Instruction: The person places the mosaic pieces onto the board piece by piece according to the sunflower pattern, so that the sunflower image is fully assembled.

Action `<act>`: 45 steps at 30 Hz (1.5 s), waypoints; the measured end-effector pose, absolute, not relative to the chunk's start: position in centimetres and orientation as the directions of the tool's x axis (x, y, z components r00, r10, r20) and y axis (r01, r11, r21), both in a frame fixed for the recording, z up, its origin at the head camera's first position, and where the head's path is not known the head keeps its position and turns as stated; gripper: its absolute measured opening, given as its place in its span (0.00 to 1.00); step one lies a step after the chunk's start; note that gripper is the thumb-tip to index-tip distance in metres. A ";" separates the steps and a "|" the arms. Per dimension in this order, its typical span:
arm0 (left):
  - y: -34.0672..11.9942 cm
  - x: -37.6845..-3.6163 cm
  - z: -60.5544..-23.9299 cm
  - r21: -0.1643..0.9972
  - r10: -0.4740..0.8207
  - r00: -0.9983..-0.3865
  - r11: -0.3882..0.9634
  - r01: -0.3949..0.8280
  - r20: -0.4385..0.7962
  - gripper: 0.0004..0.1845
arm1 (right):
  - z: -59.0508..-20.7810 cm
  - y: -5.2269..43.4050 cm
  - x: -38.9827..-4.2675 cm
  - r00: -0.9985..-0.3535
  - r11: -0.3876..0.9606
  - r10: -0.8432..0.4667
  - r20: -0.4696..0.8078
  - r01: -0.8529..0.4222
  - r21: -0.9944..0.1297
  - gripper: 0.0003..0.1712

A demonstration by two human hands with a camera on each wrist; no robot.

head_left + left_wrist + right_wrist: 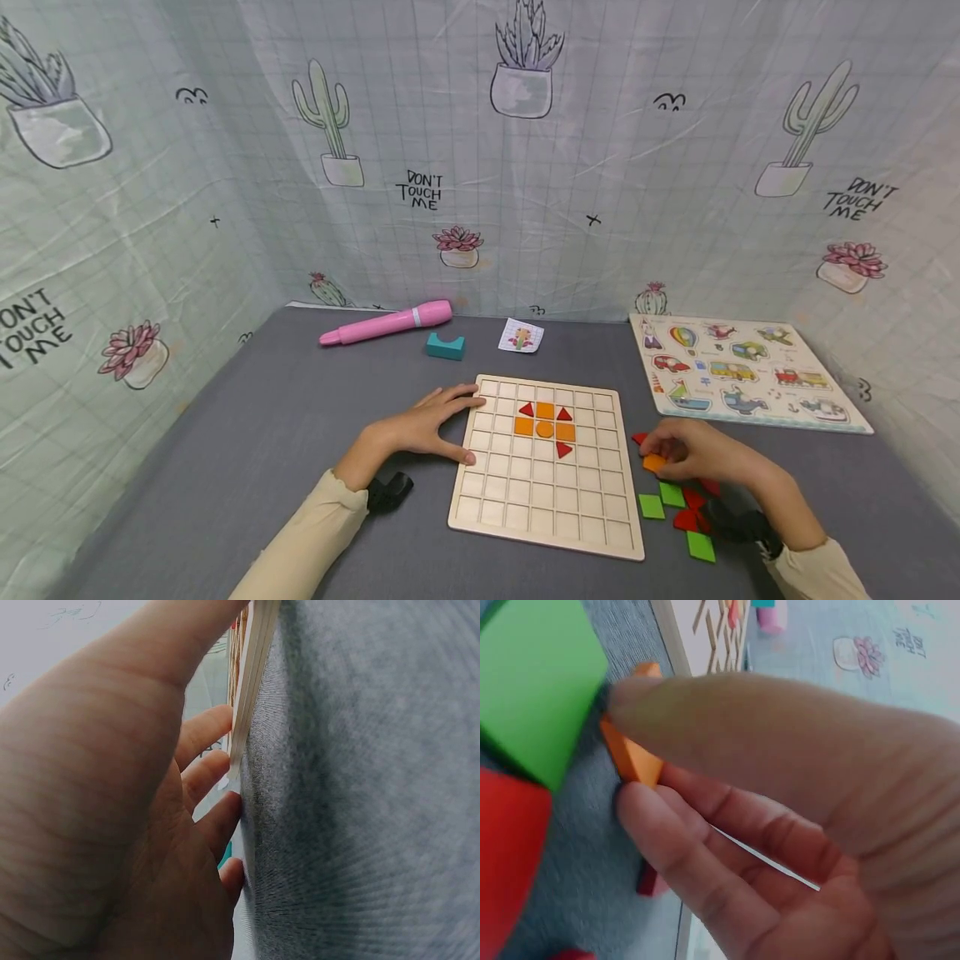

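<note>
— Grey counter [247, 433], cactus sheet behind. What's in the grid board [547, 508]?
— Orange squares, an orange circle, red triangles, near its 12 o'clock edge.
— Hands?
— Left hand [427, 425] rests on the board's 9 o'clock edge, fingers relaxed. Right hand [693, 450], at 3 o'clock, grip pinching an orange piece [654, 462].

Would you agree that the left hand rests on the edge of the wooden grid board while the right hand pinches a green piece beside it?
Not quite: the piece pinched by the right hand is orange, not green, as the right wrist view shows. The left hand does rest on the wooden grid board's edge.
</note>
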State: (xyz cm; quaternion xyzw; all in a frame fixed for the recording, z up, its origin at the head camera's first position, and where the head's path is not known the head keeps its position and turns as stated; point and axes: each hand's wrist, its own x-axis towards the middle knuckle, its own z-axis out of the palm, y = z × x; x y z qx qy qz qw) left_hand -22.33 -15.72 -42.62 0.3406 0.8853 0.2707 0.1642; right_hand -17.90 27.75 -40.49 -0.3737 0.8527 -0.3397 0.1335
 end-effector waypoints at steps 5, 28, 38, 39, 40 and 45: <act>-15.5 -22.4 -42.5 0.589 0.697 -0.709 0.619 0.519 -0.107 0.47 | -40.9 27.5 -17.7 -0.680 0.479 -0.726 0.107 -0.610 -0.631 0.10; -15.7 -22.5 -42.5 0.595 0.700 -0.706 0.615 0.518 -0.108 0.47 | -39.5 23.6 -18.1 -0.701 0.531 -0.707 0.096 -0.615 -0.583 0.10; -15.8 -22.6 -42.5 0.590 0.713 -0.697 0.596 0.544 -0.078 0.46 | -39.4 20.3 -18.9 -0.697 0.531 -0.714 0.064 -0.599 -0.600 0.10; -15.8 -22.6 -42.5 0.592 0.713 -0.697 0.594 0.544 -0.075 0.46 | -39.5 19.9 -18.9 -0.693 0.528 -0.717 0.070 -0.606 -0.595 0.10; -15.8 -22.6 -42.6 0.594 0.713 -0.697 0.593 0.544 -0.074 0.46 | -39.5 19.5 -19.0 -0.690 0.526 -0.720 0.074 -0.612 -0.591 0.10; -15.8 -22.6 -42.6 0.593 0.713 -0.697 0.595 0.543 -0.077 0.47 | -39.9 17.6 -19.3 -0.658 0.498 -0.744 0.114 -0.660 -0.563 0.09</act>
